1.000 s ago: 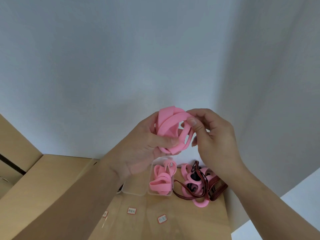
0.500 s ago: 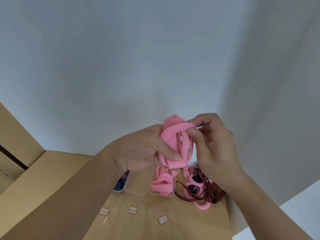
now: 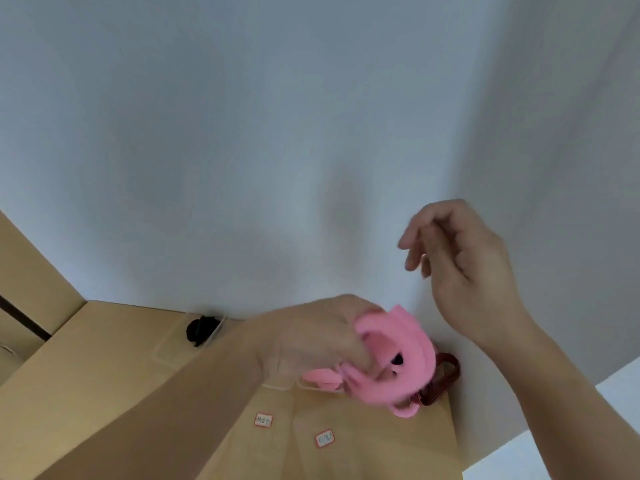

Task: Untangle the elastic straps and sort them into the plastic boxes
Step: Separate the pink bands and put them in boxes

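Head view. Step in hand: depositing. The left hand grips the bunched pink strap, fingers curled round it, low over the right end of the plastic boxes. Motion blur: I cannot tell whether the strap touches the box yet. The right hand is raised, empty, fingers loosely curled. Next move, as I judge it: release over the box already holding pink, clear of the red-striped strap just beside it.

Versus half a second ago: both hands then pinched the strap up before the wall. The right has let go and the left has dropped.
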{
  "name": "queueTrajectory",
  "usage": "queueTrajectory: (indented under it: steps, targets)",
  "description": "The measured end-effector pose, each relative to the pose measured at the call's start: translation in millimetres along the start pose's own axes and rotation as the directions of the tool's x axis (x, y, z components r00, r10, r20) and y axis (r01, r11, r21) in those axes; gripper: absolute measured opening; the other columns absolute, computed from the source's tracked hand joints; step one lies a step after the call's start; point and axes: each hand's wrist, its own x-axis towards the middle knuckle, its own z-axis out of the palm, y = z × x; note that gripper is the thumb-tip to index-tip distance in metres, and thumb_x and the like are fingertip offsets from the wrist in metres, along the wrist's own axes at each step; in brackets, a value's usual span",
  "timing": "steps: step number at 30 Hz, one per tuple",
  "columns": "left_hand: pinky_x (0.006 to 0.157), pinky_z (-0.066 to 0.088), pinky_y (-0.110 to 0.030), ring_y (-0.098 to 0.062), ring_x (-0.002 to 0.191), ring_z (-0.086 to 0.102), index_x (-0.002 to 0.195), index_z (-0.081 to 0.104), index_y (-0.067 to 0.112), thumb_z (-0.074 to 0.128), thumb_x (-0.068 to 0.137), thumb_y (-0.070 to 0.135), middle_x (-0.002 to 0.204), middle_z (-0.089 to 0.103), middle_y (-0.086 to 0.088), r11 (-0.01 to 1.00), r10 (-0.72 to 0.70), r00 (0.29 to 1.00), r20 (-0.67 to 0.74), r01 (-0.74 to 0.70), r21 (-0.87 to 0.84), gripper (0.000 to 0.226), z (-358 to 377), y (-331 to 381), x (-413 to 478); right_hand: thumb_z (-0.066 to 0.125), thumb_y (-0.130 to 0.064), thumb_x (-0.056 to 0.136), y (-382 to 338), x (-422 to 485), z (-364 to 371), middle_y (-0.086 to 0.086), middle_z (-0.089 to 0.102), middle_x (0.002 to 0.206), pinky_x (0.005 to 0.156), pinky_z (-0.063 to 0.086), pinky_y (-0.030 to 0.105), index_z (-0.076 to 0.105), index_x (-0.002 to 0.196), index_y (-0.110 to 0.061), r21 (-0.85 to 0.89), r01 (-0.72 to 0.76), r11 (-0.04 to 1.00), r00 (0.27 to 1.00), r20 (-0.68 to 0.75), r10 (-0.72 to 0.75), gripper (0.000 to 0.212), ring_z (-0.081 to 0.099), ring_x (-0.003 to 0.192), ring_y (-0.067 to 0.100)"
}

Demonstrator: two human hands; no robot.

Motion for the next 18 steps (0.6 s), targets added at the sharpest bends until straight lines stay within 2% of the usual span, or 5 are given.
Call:
queueTrajectory:
  steps: [4, 8, 10, 13, 18]
  targets:
    - [0.073, 0.044, -0.044, -0.031, 0.074, 0.051, 0.098, 0.058, -0.012, 0.054, 0.089, -0.012, 0.086, 0.051, -0.026, 0.992, 0.038, 0.981, -0.191, -0.06, -0.107, 0.01, -8.9, -4.8, 13.2, 0.052, -0.036, 0.096, -1.7, -12.9, 2.1, -0.009, 0.068, 0.095, 0.067, 0.048, 0.025, 0.065, 0.096, -0.034, 0.066, -0.137, 0.988, 0.99, 0.045, 0.134, 0.013, 0.065, 0.085, 0.014]
    - [0.067, 0.052, -0.035, -0.026, 0.069, 0.059, 0.107, 0.066, -0.006, 0.047, 0.085, -0.012, 0.074, 0.06, -0.016, 0.977, 0.049, 0.903, -0.427, -0.133, -0.169, 0.03, -12.9, -0.5, 25.1, 0.068, -0.071, 0.073, 0.4, -29.0, 0.8, -0.011, 0.054, 0.133, 0.09, 0.049, 0.029, 0.06, 0.108, -0.038, 0.066, -0.178, 0.982, 0.97, 0.18, 0.164, 0.049, 0.054, 0.126, 0.011]
    - [0.065, 0.052, -0.032, -0.021, 0.067, 0.062, 0.108, 0.069, -0.002, 0.048, 0.085, -0.011, 0.072, 0.064, -0.007, 0.974, 0.095, 0.839, -0.536, -0.19, -0.126, 0.033, -12.1, 2.8, 31.7, 0.074, -0.066, 0.071, 1.3, -38.3, 8.9, -0.016, 0.049, 0.141, 0.098, 0.05, 0.038, 0.064, 0.107, -0.039, 0.054, -0.227, 0.972, 0.942, 0.266, 0.205, 0.046, 0.047, 0.136, 0.008]
    - [0.063, 0.052, -0.029, -0.021, 0.074, 0.068, 0.102, 0.071, 0.005, 0.057, 0.083, -0.007, 0.081, 0.068, -0.012, 0.971, 0.139, 0.785, -0.604, -0.228, -0.073, 0.027, -8.5, 3.7, 37.2, 0.072, -0.036, 0.09, 7.8, -42.3, 18.3, -0.022, 0.056, 0.134, 0.097, 0.053, 0.038, 0.073, 0.096, -0.035, -0.01, -0.18, 0.984, 0.965, 0.193, 0.179, 0.006, 0.049, 0.135, 0.007]
    - [0.061, 0.054, -0.025, -0.013, 0.075, 0.071, 0.123, 0.064, 0.014, 0.054, 0.086, -0.01, 0.089, 0.071, -0.004, 0.95, 0.197, 0.783, -0.589, -0.3, -0.081, 0.046, -3.4, 1.2, 36.1, 0.06, -0.028, 0.099, 19.8, -36.3, 18.9, -0.011, 0.063, 0.13, 0.084, 0.055, 0.021, 0.065, 0.106, -0.042, 0.046, -0.272, 0.961, 0.959, 0.098, 0.267, 0.016, 0.061, 0.119, 0.007]
